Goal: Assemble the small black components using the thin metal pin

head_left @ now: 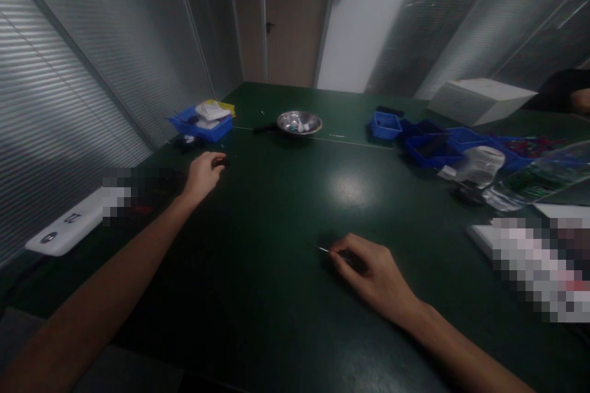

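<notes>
I have one green tabletop [286, 196] spread across most of the view, and one white box [479, 100] at its far right, near a second person's arm [579, 100] at the edge. One clear plastic bottle [530, 184] with a green label lies tilted on the right, and one long white unit [69, 224] sits at the left edge, partly blurred out.

For containers, I count one blue basket [216, 132] at far left, heaped with crumpled white material [212, 112] and something yellow [225, 107]. On the right stands one small blue bin [386, 129], its contents too dim to tell, beside a cluster of blue trays [426, 156] that overlap too much for me to count; one carries a tangle of red and purple bits [530, 146]. One round steel bowl [282, 126] sits mid-table, with a few small white and teal pieces inside.

Two hands are mine to follow. My left hand [201, 175] has its fingers curled on one small dark object [221, 161], near the basket. My right hand [373, 267] pinches one thin shiny piece [324, 249] between thumb and fingertip, near the table's middle.
</notes>
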`<move>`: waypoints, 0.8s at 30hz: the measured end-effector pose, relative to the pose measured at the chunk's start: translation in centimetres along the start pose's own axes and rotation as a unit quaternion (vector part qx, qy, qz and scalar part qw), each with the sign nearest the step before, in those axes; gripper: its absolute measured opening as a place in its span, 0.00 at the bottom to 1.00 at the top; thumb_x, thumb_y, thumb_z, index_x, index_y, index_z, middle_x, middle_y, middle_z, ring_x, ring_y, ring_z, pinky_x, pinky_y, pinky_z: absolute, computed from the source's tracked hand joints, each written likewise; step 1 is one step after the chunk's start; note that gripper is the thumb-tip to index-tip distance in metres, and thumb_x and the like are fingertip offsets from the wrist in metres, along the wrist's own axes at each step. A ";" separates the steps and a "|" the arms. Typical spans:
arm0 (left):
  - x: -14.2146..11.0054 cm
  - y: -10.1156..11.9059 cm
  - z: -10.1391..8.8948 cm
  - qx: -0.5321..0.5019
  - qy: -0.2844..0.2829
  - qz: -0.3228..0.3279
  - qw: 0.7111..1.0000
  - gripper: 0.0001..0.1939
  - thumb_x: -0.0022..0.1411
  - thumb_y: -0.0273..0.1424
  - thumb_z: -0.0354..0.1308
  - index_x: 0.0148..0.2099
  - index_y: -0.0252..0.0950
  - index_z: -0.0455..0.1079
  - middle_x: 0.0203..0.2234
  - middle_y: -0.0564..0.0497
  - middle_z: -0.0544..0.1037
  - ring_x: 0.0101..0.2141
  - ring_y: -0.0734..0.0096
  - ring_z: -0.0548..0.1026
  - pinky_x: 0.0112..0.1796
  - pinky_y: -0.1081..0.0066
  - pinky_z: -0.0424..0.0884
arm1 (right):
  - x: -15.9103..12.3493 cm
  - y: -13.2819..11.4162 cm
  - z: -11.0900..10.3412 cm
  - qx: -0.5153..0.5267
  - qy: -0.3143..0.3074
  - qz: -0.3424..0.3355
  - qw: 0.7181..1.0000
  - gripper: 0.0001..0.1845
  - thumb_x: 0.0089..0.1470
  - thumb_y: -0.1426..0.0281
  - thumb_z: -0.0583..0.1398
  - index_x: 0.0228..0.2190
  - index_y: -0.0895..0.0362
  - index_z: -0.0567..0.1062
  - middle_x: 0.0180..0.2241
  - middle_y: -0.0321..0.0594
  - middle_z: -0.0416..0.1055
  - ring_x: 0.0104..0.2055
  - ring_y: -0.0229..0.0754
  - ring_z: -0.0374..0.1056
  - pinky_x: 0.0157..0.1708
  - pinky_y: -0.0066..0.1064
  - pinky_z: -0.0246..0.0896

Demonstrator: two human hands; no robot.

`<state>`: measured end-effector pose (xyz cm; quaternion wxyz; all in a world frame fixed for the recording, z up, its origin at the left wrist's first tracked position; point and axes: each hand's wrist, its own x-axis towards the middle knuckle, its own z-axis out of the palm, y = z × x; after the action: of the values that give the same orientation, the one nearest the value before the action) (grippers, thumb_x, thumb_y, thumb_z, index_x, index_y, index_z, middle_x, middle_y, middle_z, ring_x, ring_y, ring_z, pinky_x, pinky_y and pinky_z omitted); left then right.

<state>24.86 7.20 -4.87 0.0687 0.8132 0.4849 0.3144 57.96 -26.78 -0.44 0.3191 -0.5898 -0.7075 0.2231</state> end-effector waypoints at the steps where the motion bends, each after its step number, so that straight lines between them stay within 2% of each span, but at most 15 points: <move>1: 0.0 -0.1 0.0 -0.012 0.001 -0.009 1.000 0.16 0.63 0.26 0.62 0.53 0.36 0.77 0.47 0.43 0.80 0.46 0.58 0.78 0.50 0.62 0.73 | 0.0 0.0 0.0 0.001 -0.002 0.000 1.000 0.10 0.68 0.65 0.56 0.39 0.54 0.76 0.36 0.40 0.76 0.34 0.40 0.73 0.30 0.29 0.69; 5: 0.2 -0.2 0.1 -0.039 0.007 -0.042 0.998 0.14 0.60 0.26 0.65 0.50 0.38 0.79 0.45 0.45 0.80 0.43 0.59 0.79 0.47 0.62 0.75 | 0.0 0.0 0.0 -0.001 -0.004 -0.002 1.000 0.10 0.68 0.64 0.56 0.39 0.55 0.76 0.36 0.40 0.75 0.34 0.40 0.73 0.31 0.30 0.68; 13: 0.2 0.3 0.0 -0.088 0.013 -0.022 0.996 0.12 0.58 0.27 0.65 0.46 0.36 0.80 0.44 0.45 0.80 0.39 0.61 0.78 0.43 0.62 0.75 | -0.1 0.5 0.2 0.001 -0.005 -0.003 1.000 0.10 0.68 0.64 0.57 0.40 0.54 0.76 0.36 0.39 0.75 0.34 0.39 0.73 0.31 0.29 0.67; 19: 0.2 0.2 0.0 -0.111 0.007 -0.051 0.992 0.13 0.57 0.28 0.64 0.46 0.36 0.80 0.45 0.45 0.79 0.37 0.62 0.78 0.42 0.64 0.75 | -0.1 0.3 0.1 0.000 -0.002 -0.006 1.000 0.10 0.68 0.65 0.57 0.39 0.54 0.76 0.35 0.38 0.75 0.33 0.39 0.72 0.29 0.28 0.66; 24: -0.2 1.0 -0.3 -0.059 0.004 0.010 0.998 0.13 0.59 0.27 0.60 0.46 0.34 0.78 0.43 0.45 0.77 0.34 0.64 0.75 0.40 0.64 0.73 | -0.1 0.2 0.1 0.003 -0.005 -0.004 1.000 0.10 0.68 0.65 0.56 0.39 0.55 0.76 0.36 0.39 0.75 0.33 0.39 0.72 0.30 0.29 0.67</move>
<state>25.38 6.48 -4.27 0.1110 0.8114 0.4577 0.3463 58.07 -26.87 -0.67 0.3179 -0.5850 -0.7108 0.2269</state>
